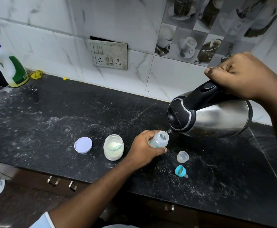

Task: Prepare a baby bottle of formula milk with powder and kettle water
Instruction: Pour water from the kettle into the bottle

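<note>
This is a home kitchen. It has a long black stone counter (68, 109), shiny white wall tiles (35, 22), grey tiles with cup pictures (188, 45), a grubby wall plug plate (109, 55), brown drawers with metal handles (35, 179) and a shiny steel kettle (220, 119).

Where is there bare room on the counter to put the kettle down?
Bare counter lies behind the lilac lid and powder jar, between detergent bottle and kettle, and right of the blue teat ring. Crowded: around the baby bottle and clear cap.
</note>
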